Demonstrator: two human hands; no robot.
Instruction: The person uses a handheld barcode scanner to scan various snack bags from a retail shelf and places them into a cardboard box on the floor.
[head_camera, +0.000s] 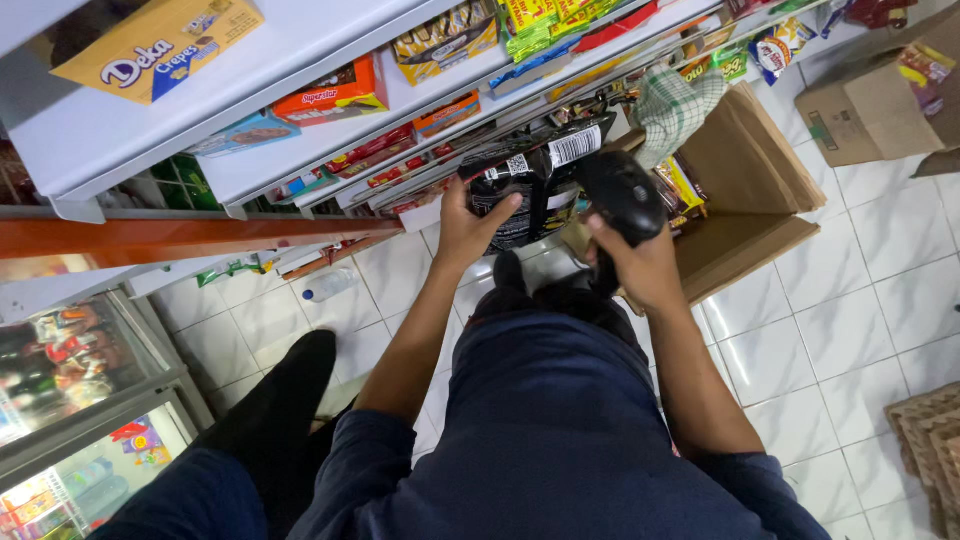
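Note:
My left hand (468, 228) grips a black snack packet (535, 180) with a white barcode label, held up in front of the shelves. My right hand (640, 262) holds a black handheld scanner (622, 192), its head right next to the packet's right side. Both forearms reach forward over my dark blue trousers (550, 420). The packet's lower edge is hidden behind my hands.
White shelves (300, 140) full of coloured snack boxes and packets run across the top. An open cardboard box (745, 190) with packets stands on the white tiled floor (860, 300) to the right, another box (870, 105) beyond it. A glass-fronted display cabinet (70, 400) is at lower left.

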